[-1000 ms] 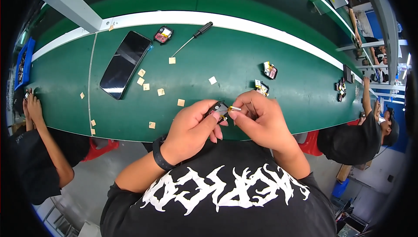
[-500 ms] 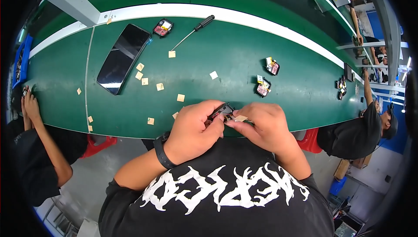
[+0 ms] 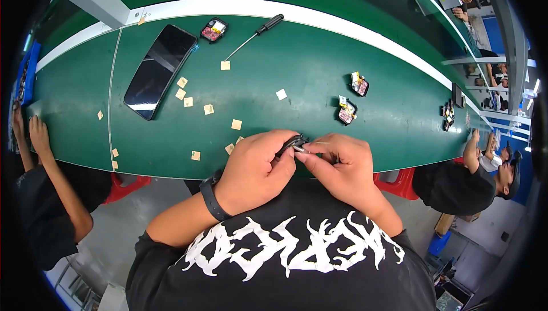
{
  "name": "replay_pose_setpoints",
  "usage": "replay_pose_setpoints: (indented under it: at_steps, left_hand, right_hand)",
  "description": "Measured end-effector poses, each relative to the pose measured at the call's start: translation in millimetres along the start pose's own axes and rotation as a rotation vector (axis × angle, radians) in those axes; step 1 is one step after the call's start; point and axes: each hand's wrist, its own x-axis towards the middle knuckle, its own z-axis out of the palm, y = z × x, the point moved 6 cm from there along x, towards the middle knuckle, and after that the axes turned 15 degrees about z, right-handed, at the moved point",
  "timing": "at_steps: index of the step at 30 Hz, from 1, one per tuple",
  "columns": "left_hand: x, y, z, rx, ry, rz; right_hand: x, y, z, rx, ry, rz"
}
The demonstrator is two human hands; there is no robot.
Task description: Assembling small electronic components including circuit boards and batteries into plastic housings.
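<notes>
Near the table's front edge, my left hand (image 3: 260,159) is closed around a small black watch-like case (image 3: 289,145), thumb on its near side. My right hand (image 3: 341,159) meets it from the right, thumb and forefinger pinched on a small silvery piece (image 3: 299,149) at the case's edge. Whether that piece is attached to the case I cannot tell. Fingers cover most of the case. Two similar open cases, a far one (image 3: 359,84) and a nearer one (image 3: 346,111), lie beyond my right hand, with pink-red insides and yellow-and-white parts.
A large black phone-like slab (image 3: 161,72) lies at the left, beside another open case (image 3: 214,29) and a screwdriver (image 3: 254,37). Several beige squares (image 3: 208,109) and a white square (image 3: 281,94) are scattered on the green table (image 3: 297,48). Co-workers sit at both sides, one with a hand (image 3: 40,135) on the table.
The beige square seen at my right fingers is no longer plainly visible; a silvery piece shows there instead. The case has tilted in my left hand. The left co-worker's hands have moved apart.
</notes>
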Motion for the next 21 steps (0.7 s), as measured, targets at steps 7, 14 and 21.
replay_pose_setpoints:
  at_steps: [7,14,21]
  left_hand:
    - [1.1,0.0,-0.1,-0.004,-0.063,-0.006]
    - [-0.8,-2.9,1.9,-0.163,-0.171,-0.115]
    - [-7.8,-4.8,0.9,-0.347,-0.275,-0.199]
  right_hand:
    - [3.4,2.0,-1.8,-0.061,-0.076,0.098]
    - [10.5,31.4,8.2,0.456,-0.195,0.489]
    - [11.6,25.2,19.1,0.540,-0.333,0.595]
